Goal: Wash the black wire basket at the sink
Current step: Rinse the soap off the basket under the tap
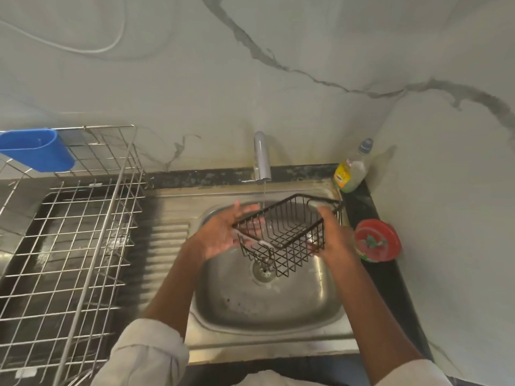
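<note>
Basket (287,235) under tap (262,160), both hands

You see the black wire basket (287,235) — rectangular, open-topped, tilted — held over the steel sink (267,305) bowl, under the thin stream from the tap (262,160) at its far side.
</note>
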Demonstrator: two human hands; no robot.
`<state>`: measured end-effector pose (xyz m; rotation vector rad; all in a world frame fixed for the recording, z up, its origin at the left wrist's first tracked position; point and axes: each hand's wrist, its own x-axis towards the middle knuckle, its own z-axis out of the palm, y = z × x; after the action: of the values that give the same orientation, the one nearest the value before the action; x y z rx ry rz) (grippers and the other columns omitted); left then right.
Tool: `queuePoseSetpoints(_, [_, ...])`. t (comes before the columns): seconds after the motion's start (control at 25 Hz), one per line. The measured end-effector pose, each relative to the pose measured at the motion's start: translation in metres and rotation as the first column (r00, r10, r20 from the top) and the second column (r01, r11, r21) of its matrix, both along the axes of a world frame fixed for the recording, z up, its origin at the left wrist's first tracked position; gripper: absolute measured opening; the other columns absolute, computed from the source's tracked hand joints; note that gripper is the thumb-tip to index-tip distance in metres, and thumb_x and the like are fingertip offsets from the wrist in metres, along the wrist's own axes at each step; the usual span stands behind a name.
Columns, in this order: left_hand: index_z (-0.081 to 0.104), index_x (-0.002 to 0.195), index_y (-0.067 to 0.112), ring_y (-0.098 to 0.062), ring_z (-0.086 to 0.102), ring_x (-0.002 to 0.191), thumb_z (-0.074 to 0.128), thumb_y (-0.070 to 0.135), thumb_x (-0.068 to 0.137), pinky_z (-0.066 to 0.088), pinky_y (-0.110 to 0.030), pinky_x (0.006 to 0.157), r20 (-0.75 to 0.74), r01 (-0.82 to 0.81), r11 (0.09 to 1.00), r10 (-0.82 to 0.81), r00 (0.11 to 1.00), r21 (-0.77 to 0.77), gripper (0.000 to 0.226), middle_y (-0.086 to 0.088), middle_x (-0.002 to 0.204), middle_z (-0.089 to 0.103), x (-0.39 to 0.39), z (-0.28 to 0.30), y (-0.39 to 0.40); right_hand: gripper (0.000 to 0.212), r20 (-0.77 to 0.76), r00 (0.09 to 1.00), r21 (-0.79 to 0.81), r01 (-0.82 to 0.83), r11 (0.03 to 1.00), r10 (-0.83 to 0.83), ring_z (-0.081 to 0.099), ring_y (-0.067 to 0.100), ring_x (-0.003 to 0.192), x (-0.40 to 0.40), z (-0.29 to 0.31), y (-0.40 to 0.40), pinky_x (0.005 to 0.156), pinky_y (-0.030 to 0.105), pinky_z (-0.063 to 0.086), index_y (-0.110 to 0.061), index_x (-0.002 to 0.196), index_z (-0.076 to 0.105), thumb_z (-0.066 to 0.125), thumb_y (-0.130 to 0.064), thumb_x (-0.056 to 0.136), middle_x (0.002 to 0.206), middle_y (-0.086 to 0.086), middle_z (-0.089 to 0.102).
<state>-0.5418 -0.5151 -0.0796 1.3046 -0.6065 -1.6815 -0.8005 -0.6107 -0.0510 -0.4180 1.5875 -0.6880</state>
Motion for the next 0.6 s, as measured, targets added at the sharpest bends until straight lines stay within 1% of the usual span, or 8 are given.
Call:
queuePoseSetpoints(0.08, [0.054, 0.155, 0.019, -0.043, 0.058, 0.134, 0.056, 0.059, 0.102, 0.041, -0.063, 0.116, -0.022, -0.063, 0.994, 0.061, 0.998, -0.085, 0.066, -0.025, 0.149, 0.058, 0.006, -0.004, 0.014, 0.071, 0.177, 0.984, 0.155, -0.017, 0.988, -0.011, 0.066, 0.042, 0.108, 0.009, -0.013, 0.001, 0.079, 0.056, 0.061, -0.010, 0.134, 0.055, 0.083, -0.048, 0.081, 0.122, 0.021, 0.065])
queuePoseSetpoints(0.2, [0.060, 0.148, 0.025, -0.038, 0.058, 0.118, 0.082, 0.029, 0.090, 0.047, -0.055, 0.108, 0.054, -0.108, 0.988, 0.115, 0.992, -0.107, 0.062, -0.015, 0.131, 0.063, 0.012, -0.003, 0.013, 0.065, 0.228, 0.971, 0.253, -0.135, 0.958, 0.076, 0.068, 0.044, 0.109, 0.021, -0.032, 0.008, 0.076, 0.056, 0.061, -0.011, 0.133, 0.063, 0.069, -0.058, 0.089, 0.118, 0.024, 0.072])
queuePoseSetpoints(0.28, [0.064, 0.139, 0.015, -0.037, 0.056, 0.106, 0.078, 0.009, 0.093, 0.051, -0.037, 0.081, 0.115, -0.111, 0.991, 0.118, 0.986, -0.069, 0.048, -0.018, 0.119, 0.064, 0.014, 0.003, 0.001, 0.074, 0.272, 0.957, 0.260, -0.179, 0.949, 0.105, 0.067, 0.047, 0.112, 0.022, -0.042, 0.011, 0.066, 0.054, 0.063, -0.009, 0.134, 0.063, 0.067, -0.065, 0.088, 0.122, 0.027, 0.070])
queuePoseSetpoints(0.36, [0.066, 0.120, 0.006, -0.038, 0.057, 0.094, 0.070, 0.006, 0.095, 0.044, -0.030, 0.059, 0.236, -0.175, 0.984, 0.173, 0.956, -0.014, 0.025, -0.024, 0.102, 0.065, 0.012, 0.007, -0.013, 0.082, 0.268, 0.944, 0.211, -0.254, 0.944, 0.194, 0.065, 0.049, 0.117, 0.017, -0.041, 0.019, 0.065, 0.051, 0.064, -0.010, 0.136, 0.061, 0.070, -0.071, 0.083, 0.129, 0.027, 0.067])
queuePoseSetpoints(0.4, [0.065, 0.115, 0.005, -0.036, 0.058, 0.088, 0.067, 0.010, 0.098, 0.043, -0.029, 0.054, 0.308, -0.217, 0.976, 0.202, 0.930, 0.015, 0.018, -0.022, 0.095, 0.066, 0.009, 0.009, -0.021, 0.085, 0.193, 0.935, 0.167, -0.329, 0.929, 0.296, 0.063, 0.047, 0.120, 0.013, -0.041, 0.025, 0.072, 0.051, 0.064, -0.014, 0.141, 0.058, 0.069, -0.074, 0.082, 0.136, 0.024, 0.063])
queuePoseSetpoints(0.48, [0.061, 0.119, 0.002, -0.029, 0.058, 0.075, 0.061, 0.016, 0.105, 0.044, -0.029, 0.051, 0.421, -0.279, 0.956, 0.216, 0.881, 0.092, 0.020, -0.015, 0.087, 0.067, 0.005, 0.009, -0.038, 0.082, -0.140, 0.867, 0.024, -0.480, 0.877, 0.478, 0.054, 0.039, 0.133, 0.007, -0.043, 0.037, 0.095, 0.053, 0.057, -0.022, 0.153, 0.044, 0.060, -0.072, 0.091, 0.155, 0.014, 0.049])
queuePoseSetpoints(0.52, [0.059, 0.123, 0.000, -0.027, 0.056, 0.074, 0.059, 0.017, 0.107, 0.044, -0.029, 0.050, 0.446, -0.272, 0.954, 0.190, 0.874, 0.127, 0.024, -0.014, 0.088, 0.065, 0.002, 0.011, -0.046, 0.076, -0.282, 0.837, -0.095, -0.511, 0.854, 0.469, 0.049, 0.035, 0.138, 0.007, -0.042, 0.039, 0.104, 0.054, 0.051, -0.024, 0.156, 0.039, 0.056, -0.067, 0.096, 0.159, 0.010, 0.044])
queuePoseSetpoints(0.6, [0.057, 0.129, -0.001, -0.025, 0.054, 0.074, 0.058, 0.018, 0.107, 0.050, -0.028, 0.047, 0.449, -0.243, 0.958, 0.151, 0.881, 0.155, 0.029, -0.016, 0.093, 0.061, -0.002, 0.011, -0.060, 0.062, -0.369, 0.825, -0.328, -0.547, 0.770, 0.429, 0.047, 0.024, 0.142, 0.012, -0.032, 0.038, 0.113, 0.050, 0.044, -0.028, 0.157, 0.041, 0.053, -0.056, 0.103, 0.159, 0.001, 0.045])
